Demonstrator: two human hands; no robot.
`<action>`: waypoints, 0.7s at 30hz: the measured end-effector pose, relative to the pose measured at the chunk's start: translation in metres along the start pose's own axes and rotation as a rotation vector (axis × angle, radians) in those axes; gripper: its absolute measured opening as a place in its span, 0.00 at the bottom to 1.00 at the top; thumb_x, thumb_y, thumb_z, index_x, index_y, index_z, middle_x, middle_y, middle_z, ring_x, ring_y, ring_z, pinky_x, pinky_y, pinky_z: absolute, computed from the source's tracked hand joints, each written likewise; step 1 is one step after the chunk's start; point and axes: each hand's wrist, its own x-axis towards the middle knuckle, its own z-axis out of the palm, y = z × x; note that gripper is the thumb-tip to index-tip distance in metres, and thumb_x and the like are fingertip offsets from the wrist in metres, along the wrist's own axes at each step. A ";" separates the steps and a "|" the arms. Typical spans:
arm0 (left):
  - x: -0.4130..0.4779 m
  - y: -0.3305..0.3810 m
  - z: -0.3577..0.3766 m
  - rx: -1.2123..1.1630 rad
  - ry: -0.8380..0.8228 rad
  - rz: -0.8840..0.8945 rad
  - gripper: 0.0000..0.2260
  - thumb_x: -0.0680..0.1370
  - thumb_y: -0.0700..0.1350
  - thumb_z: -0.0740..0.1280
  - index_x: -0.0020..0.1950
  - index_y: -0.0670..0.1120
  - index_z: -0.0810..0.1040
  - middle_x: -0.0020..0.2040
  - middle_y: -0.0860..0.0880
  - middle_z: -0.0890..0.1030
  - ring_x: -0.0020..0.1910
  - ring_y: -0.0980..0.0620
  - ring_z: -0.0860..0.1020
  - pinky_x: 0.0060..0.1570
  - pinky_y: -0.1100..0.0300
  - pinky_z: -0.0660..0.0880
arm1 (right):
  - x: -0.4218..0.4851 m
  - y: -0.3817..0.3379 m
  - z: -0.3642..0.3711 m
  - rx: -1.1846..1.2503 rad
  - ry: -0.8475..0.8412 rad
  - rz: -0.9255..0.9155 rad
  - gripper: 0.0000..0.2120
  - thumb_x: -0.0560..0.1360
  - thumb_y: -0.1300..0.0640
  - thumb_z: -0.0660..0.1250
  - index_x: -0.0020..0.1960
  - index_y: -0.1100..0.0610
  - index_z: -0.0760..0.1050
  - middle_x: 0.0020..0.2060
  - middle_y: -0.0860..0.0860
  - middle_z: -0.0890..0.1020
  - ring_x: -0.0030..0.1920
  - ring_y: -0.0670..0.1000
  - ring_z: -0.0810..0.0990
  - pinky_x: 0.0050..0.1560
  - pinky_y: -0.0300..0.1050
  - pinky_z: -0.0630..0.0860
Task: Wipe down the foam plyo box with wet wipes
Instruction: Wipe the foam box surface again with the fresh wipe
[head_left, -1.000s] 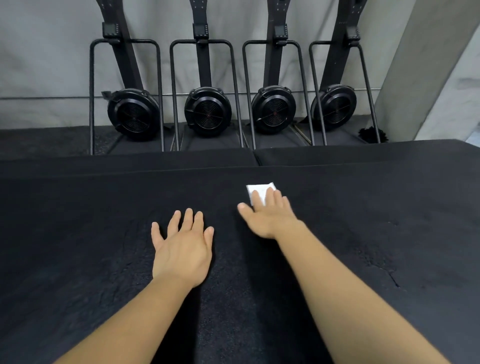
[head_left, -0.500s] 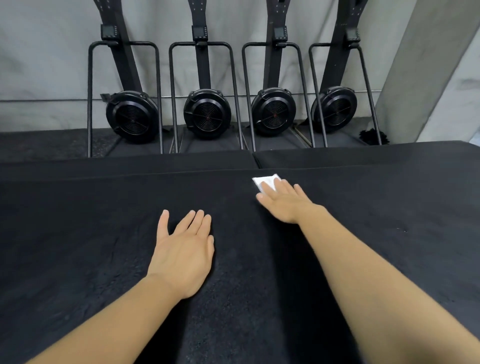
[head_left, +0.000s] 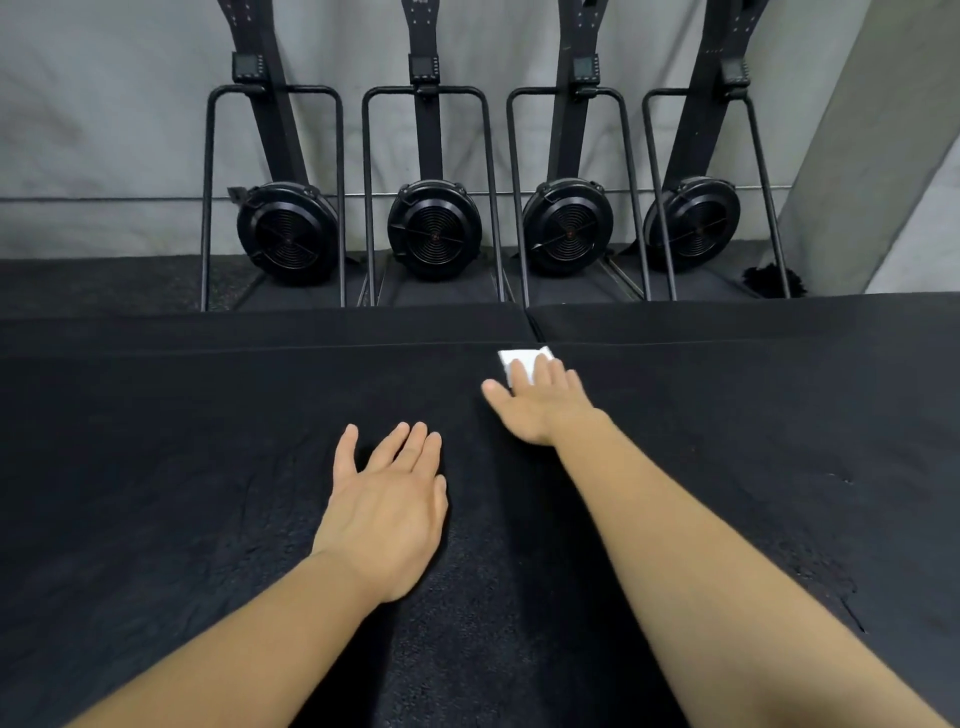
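The black foam plyo box (head_left: 156, 493) fills the lower half of the view, its top surface rough and cracked in places. A folded white wet wipe (head_left: 522, 359) lies near the box's far edge, partly covered by fingers. My right hand (head_left: 540, 408) presses flat on the wipe with straight fingers. Flat on the box top, to the left of it and closer to me, lies my left hand (head_left: 387, 506), fingers straight and holding nothing.
Beyond the far edge lie two more black pads (head_left: 727, 322) with a seam between them. Several black rowing machines (head_left: 434, 228) stand upright against the grey wall. A concrete pillar (head_left: 872, 156) rises at the right.
My right hand has pushed the wipe away from me toward the box's far edge. The left hand has stayed in about the same place.
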 end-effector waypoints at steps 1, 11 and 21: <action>0.000 0.000 -0.001 -0.003 -0.003 -0.001 0.25 0.82 0.53 0.39 0.80 0.49 0.46 0.80 0.53 0.48 0.78 0.54 0.44 0.73 0.43 0.33 | -0.004 -0.011 0.002 0.010 -0.015 -0.057 0.33 0.81 0.36 0.41 0.80 0.51 0.46 0.79 0.57 0.42 0.78 0.56 0.38 0.77 0.54 0.39; -0.001 0.001 -0.003 -0.045 -0.023 -0.006 0.25 0.83 0.52 0.39 0.80 0.50 0.44 0.80 0.53 0.45 0.78 0.55 0.41 0.74 0.45 0.36 | 0.022 0.010 -0.008 0.007 -0.007 -0.179 0.26 0.81 0.40 0.42 0.77 0.46 0.54 0.79 0.54 0.48 0.78 0.54 0.46 0.76 0.55 0.42; 0.000 -0.001 0.001 -0.076 -0.031 -0.004 0.25 0.83 0.53 0.40 0.80 0.50 0.43 0.80 0.54 0.44 0.78 0.55 0.40 0.74 0.45 0.36 | 0.051 0.094 -0.025 0.059 0.023 0.194 0.29 0.81 0.39 0.43 0.79 0.47 0.54 0.79 0.55 0.51 0.78 0.57 0.48 0.77 0.57 0.45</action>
